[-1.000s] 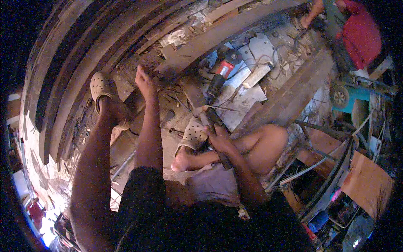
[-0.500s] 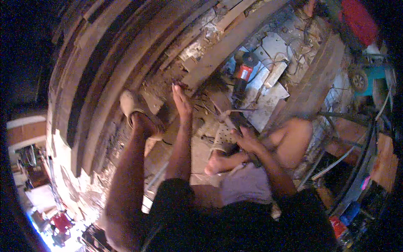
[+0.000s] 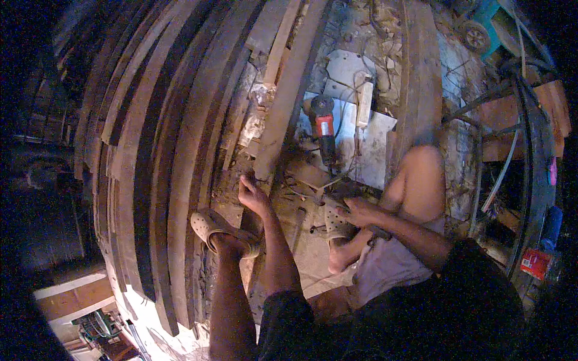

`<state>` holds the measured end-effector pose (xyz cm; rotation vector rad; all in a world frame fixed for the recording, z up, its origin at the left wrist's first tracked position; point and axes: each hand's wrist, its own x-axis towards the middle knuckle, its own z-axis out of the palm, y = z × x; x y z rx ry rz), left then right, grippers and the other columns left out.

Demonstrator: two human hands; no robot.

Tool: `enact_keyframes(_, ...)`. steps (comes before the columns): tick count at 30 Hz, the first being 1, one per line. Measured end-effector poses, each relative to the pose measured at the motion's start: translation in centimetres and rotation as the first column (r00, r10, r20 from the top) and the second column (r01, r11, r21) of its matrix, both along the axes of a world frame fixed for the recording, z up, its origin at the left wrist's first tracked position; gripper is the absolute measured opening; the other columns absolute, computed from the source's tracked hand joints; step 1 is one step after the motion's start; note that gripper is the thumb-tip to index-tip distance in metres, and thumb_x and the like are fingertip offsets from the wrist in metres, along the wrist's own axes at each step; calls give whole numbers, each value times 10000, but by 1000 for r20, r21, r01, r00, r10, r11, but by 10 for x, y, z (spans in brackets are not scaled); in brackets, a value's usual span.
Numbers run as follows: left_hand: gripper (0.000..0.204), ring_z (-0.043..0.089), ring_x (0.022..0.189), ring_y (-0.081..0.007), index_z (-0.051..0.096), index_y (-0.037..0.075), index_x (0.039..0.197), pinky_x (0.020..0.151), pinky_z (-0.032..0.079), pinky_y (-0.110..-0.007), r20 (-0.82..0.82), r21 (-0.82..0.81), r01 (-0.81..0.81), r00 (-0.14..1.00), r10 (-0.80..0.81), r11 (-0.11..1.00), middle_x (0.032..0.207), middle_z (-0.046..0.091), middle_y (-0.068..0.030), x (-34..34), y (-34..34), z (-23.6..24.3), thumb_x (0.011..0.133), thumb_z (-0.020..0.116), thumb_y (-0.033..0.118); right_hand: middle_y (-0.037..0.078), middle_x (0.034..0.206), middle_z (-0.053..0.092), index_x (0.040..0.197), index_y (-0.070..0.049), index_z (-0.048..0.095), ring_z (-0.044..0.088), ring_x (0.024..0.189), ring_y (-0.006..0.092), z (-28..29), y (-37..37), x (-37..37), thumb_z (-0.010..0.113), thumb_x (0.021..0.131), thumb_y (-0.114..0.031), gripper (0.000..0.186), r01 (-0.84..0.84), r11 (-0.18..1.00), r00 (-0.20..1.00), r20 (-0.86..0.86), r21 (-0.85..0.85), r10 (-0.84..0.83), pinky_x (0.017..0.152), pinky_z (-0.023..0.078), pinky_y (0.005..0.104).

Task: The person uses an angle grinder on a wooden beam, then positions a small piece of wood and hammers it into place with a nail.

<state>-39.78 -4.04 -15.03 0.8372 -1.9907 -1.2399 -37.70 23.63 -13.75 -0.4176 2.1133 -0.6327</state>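
My left hand [image 3: 254, 196] is closed in a pinch near the end of a long wooden beam [image 3: 289, 99]; whatever its fingertips hold is too small to make out. Beside my right foot, my right hand [image 3: 360, 212] is wrapped round what looks like a hammer [image 3: 320, 196]. The hammer's head points toward the left hand, and its handle end shows behind the palm. My feet wear beige clogs [image 3: 209, 226], one on each side of the work spot. A red and black angle grinder [image 3: 325, 125] lies ahead of the right hand.
Long wooden planks [image 3: 159, 120] lie side by side on the left. Pale sheets [image 3: 379, 144] and a white block [image 3: 365, 101] lie around the grinder, with a cable. Another beam [image 3: 418, 78] runs on the right, near a dark metal frame [image 3: 530, 174].
My view has turned, shifting the scene. The left hand's fingers were stretched out and are now curled in. The right hand keeps its hold beside the right foot.
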Motion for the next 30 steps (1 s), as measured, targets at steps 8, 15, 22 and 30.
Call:
enact_keyframes(8,401,575,668,-162,632,-84,836,638,474,-306,-273,291,-118,941,201,949,767,647,-105,6,-24,-16,937,501,281,330,1134,520,1222,95,441,522,1068,418,8,-11,4,403,865,-566,753,107,984,989,-88,-139,-120,942,392,466)
enact_keyframes(15,298,613,626,-259,646,-87,855,587,457,-379,9,-159,-123,992,126,980,718,652,-176,-2,-29,-24,891,554,194,319,1171,506,1234,81,447,510,1094,415,42,-16,-10,400,857,-576,758,36,999,998,55,-8,-36,942,399,445)
enact_keyframes(22,231,624,739,-200,618,-80,945,691,482,-333,-56,-98,14,998,-20,995,834,658,-155,20,-34,-20,878,569,135,306,1102,553,1193,76,492,547,1035,419,-5,-8,6,440,837,-583,750,99,992,990,-89,-78,-106,901,430,449)
enact_keyframes(30,232,585,695,-153,619,-84,867,672,474,-284,-44,-26,-83,996,81,996,796,656,-115,8,-38,-7,884,571,142,291,992,599,1158,84,502,601,891,408,-14,-8,2,460,832,-584,745,54,995,997,-58,81,-49,799,469,461)
